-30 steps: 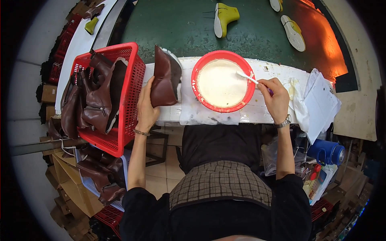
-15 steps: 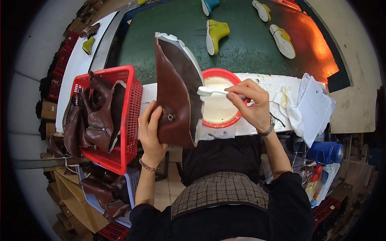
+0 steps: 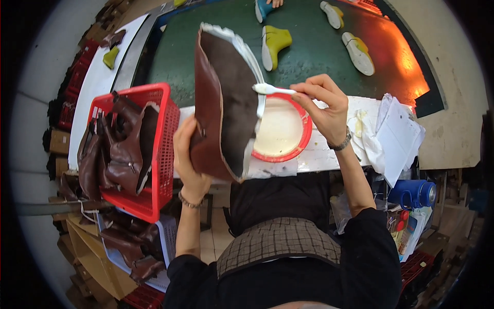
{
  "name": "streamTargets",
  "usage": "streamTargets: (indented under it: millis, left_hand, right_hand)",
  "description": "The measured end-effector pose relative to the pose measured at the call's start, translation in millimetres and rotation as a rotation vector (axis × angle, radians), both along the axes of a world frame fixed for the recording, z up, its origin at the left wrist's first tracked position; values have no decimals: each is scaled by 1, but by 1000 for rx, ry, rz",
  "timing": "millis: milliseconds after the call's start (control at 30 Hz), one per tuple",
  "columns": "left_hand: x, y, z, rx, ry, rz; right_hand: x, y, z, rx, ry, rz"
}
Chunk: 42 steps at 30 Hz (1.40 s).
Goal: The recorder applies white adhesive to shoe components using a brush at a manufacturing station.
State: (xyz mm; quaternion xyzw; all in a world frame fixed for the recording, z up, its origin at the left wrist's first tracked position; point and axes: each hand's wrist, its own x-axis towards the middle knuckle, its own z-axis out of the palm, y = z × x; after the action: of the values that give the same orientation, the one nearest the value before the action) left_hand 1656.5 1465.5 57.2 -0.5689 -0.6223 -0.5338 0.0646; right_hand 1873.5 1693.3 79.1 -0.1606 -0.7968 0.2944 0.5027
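- Firstly, at left of frame: red basket (image 3: 163, 149) on the bench edge, filled with brown leather pieces (image 3: 116, 154). More brown pieces lie below it, lower left.
- Left hand (image 3: 188, 157), centre-left: fingers closed round the lower edge of a brown boot upper (image 3: 226, 98), holding it raised and upright, inner side facing the camera. A white band runs along the upper's top and right edge.
- Centre: red-rimmed bowl (image 3: 303, 131) of white paste on the white bench (image 3: 329, 154), partly hidden behind the upper.
- Right hand (image 3: 324, 105), centre-right: thumb and fingers pinched on a white brush (image 3: 270, 89); the brush tip touches the upper's right edge, above the bowl.
- Right of the hand: crumpled white papers (image 3: 399, 136) on the bench end.
- Top of frame: green belt (image 3: 314, 51) carrying a yellow-green last (image 3: 275, 44) and pale soles (image 3: 357, 51).
- Lower right: blue jug (image 3: 411, 193) below the bench.
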Motion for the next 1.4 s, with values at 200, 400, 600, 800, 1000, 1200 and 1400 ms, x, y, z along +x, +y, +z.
streamTargets:
  millis: [200, 400, 600, 800, 1000, 1200, 1400]
  left_hand:
    - [-3, 23, 9, 23, 73, 135]
    - [-3, 34, 10, 49, 143, 133]
    - [-4, 43, 15, 128, 131, 194]
    - [-10, 47, 12, 124, 133, 207]
    - [-39, 15, -5, 131, -210, 101]
    - [-55, -40, -12, -16, -1148, -46]
    - [-33, -54, 19, -383, -1291, -93]
  right_hand:
    - [8, -38, -12, -172, -30, 84]
    - [2, -30, -7, -146, 1, 14]
    - [8, -46, -5, -57, -65, 115]
    - [12, -49, -5, -236, -152, 283]
    - [31, -16, -25, -138, -468, -134]
    - [41, -9, -43, 235, -751, -295]
    - [40, -4, -16, -95, -400, -147]
